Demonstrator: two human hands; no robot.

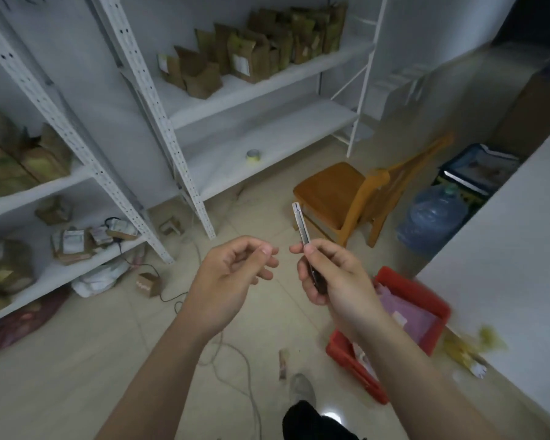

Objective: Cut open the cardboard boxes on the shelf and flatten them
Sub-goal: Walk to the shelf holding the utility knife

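Risk: empty, loosely curled left hand (235,271) hovers just beside knife (300,225) gripped in right hand (334,281); a slip could nick it; cardboard boxes (267,42) sit on shelf (299,73), twelve o'clock.

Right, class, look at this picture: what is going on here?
A person's right hand grips a utility knife, its tip pointing up. The left hand hovers beside it, fingers loosely curled, holding nothing. The cardboard boxes stand on the white shelf ahead, with neither hand touching them. A wooden chair and a red crate sit on the floor.
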